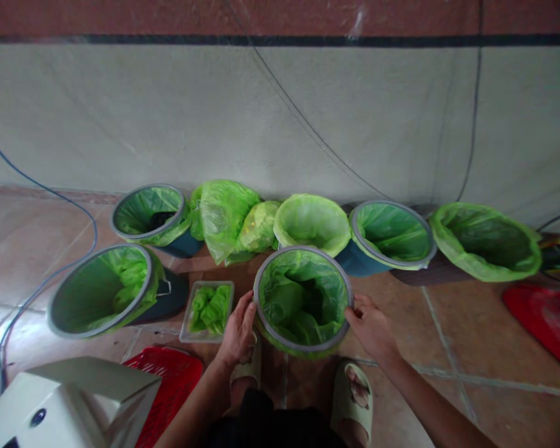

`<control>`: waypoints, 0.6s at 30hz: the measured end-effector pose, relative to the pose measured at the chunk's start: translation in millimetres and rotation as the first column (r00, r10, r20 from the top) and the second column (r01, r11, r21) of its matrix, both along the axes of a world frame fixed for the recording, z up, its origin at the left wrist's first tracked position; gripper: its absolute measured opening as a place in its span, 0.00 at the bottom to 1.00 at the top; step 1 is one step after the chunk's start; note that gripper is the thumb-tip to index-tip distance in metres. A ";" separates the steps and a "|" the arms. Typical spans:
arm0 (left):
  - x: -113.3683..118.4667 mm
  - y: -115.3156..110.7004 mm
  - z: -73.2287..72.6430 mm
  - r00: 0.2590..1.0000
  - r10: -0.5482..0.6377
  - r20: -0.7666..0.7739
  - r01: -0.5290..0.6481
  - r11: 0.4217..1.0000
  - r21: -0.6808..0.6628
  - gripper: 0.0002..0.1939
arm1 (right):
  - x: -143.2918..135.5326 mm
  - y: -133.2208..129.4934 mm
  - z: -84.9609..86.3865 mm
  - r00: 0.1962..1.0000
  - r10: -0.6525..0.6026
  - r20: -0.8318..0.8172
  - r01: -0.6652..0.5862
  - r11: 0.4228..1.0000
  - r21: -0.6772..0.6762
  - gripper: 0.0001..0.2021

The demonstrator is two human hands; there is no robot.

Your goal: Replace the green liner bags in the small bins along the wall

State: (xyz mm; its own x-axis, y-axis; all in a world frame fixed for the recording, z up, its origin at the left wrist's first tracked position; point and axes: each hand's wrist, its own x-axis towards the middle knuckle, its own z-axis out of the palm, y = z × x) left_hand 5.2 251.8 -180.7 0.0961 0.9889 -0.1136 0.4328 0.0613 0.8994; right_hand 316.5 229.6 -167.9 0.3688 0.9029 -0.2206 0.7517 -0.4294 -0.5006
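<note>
Between my two hands is a trash can (303,345) with a grey rim, lined with a green plastic bag (284,302). My left hand (238,330) grips the rim on its left side, the thumb and fingers closed there. On the opposite side, my right hand (371,323) pinches the rim with the fingers bent around it. The bag's edge hangs out below the rim at the front. Left of my left hand, a clear plastic box (185,323) on the floor holds crumpled green bags (210,308).
Several lined trash cans stand along the wall, including one with a grey rim (429,239). Another trash can (177,292) leans at left. Filled green bags (226,214) sit between cans. A red plastic basket (177,367), a white machine (74,398) and a blue cable (51,274) lie left.
</note>
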 end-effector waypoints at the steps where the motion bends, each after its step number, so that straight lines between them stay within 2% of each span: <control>1: 0.0 0.6 -0.9 1.000 0.006 0.009 -0.006 1.000 -0.013 0.22 | -1.6 1.0 -0.6 0.999 0.007 0.031 -0.007 1.000 -0.002 0.17; 7: 3.8 6.0 -9.0 0.999 0.035 0.027 -0.032 0.996 -0.089 0.22 | 1.8 -3.7 -6.8 0.975 0.118 0.190 -0.115 0.993 -0.029 0.15; 12: 9.3 7.8 -9.6 0.991 0.128 0.028 -0.123 0.982 -0.144 0.20 | 2.2 -7.5 -7.1 0.934 0.211 0.289 -0.183 0.976 -0.121 0.16; 15: 13.6 8.5 -12.6 0.974 0.218 0.064 -0.203 0.961 -0.190 0.19 | 0.3 1.2 -7.4 0.929 0.246 0.276 -0.203 0.963 -0.176 0.13; 18: 16.5 10.5 -17.3 0.946 0.304 0.114 -0.268 0.929 -0.255 0.21 | -2.9 7.2 -7.8 0.970 0.189 0.152 -0.157 0.967 -0.200 0.12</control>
